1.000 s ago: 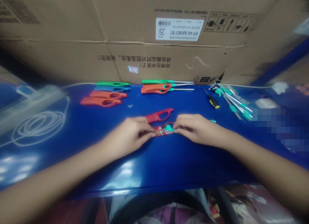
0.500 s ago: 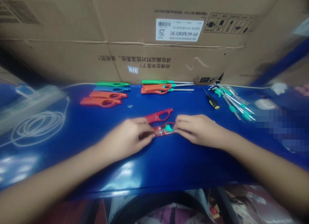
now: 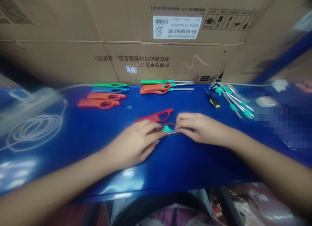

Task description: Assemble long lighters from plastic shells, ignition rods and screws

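Note:
A red half-shell of a long-nosed gas lighter [image 3: 170, 124] lies open side up on the blue table, with a teal trigger [image 3: 168, 128] inside it. My left hand [image 3: 138, 143] is closed over its handle end, thumb and fingers pinching near the trigger and hiding most of the handle. At the nose end, my right hand [image 3: 195, 127] is closed in a pinch; the fingertips cover whatever part they grip. Just behind, touching or nearly touching my left fingers, is a second red half-shell [image 3: 159, 116].
Orange, blue and green shells [image 3: 99, 103] lie at the back left. Lighters with metal tubes [image 3: 156, 88] rest at back centre. A screwdriver [image 3: 213, 100] and several teal-and-metal tube parts [image 3: 234, 102] are to the right. Tiny metal pieces [image 3: 129, 107], a coiled white cable [image 3: 36, 131] and a cardboard wall [image 3: 73, 24] also show.
My left hand has shifted rightward along the half-shell, now covering parts that showed before. My right hand stays at the nose end. The whole view has moved slightly.

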The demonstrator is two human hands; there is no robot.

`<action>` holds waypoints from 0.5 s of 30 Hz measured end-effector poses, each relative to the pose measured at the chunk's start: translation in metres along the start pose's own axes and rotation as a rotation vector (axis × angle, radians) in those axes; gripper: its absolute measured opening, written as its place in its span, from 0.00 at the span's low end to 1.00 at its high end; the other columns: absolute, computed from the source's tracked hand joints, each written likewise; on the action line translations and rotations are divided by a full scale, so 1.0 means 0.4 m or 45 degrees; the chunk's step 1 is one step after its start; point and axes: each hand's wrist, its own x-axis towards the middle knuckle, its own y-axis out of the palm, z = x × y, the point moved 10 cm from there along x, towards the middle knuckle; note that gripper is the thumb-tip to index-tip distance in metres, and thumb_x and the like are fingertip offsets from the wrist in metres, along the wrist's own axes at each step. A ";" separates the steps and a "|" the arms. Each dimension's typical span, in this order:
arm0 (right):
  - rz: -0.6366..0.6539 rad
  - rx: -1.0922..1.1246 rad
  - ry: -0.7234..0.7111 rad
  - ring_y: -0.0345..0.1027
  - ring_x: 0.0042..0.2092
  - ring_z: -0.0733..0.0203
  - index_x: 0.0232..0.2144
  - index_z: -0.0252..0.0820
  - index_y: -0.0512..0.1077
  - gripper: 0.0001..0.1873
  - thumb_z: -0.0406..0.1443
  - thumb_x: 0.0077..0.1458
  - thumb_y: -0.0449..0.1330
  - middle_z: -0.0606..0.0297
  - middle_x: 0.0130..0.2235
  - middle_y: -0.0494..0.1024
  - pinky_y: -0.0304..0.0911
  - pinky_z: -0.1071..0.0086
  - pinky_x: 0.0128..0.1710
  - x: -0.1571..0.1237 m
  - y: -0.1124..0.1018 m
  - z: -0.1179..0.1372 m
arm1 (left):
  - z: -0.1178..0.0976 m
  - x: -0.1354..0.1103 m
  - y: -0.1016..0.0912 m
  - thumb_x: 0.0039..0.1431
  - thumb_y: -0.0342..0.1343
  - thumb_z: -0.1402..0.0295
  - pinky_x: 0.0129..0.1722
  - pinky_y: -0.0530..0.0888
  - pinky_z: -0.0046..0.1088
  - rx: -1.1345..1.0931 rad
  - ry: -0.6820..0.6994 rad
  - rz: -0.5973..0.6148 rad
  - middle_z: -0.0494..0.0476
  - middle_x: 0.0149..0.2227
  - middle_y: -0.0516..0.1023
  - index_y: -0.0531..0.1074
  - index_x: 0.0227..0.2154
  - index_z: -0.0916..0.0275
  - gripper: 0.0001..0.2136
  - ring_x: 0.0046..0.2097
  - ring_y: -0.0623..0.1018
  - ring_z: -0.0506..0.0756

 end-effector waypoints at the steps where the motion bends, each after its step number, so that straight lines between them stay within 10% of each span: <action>1: -0.008 0.016 0.008 0.72 0.40 0.60 0.37 0.40 0.77 0.08 0.31 0.64 0.56 0.60 0.40 0.76 0.65 0.67 0.41 0.001 -0.001 -0.001 | 0.005 0.000 0.003 0.71 0.47 0.69 0.56 0.73 0.43 -0.014 -0.012 0.006 0.59 0.58 0.73 0.70 0.60 0.55 0.18 0.57 0.72 0.61; 15: -0.066 0.153 0.072 0.64 0.30 0.69 0.32 0.39 0.76 0.04 0.29 0.59 0.62 0.65 0.35 0.75 0.60 0.73 0.32 0.004 -0.017 -0.018 | 0.023 0.000 0.009 0.70 0.48 0.71 0.55 0.74 0.43 -0.101 -0.029 -0.018 0.61 0.56 0.73 0.72 0.58 0.55 0.18 0.56 0.72 0.60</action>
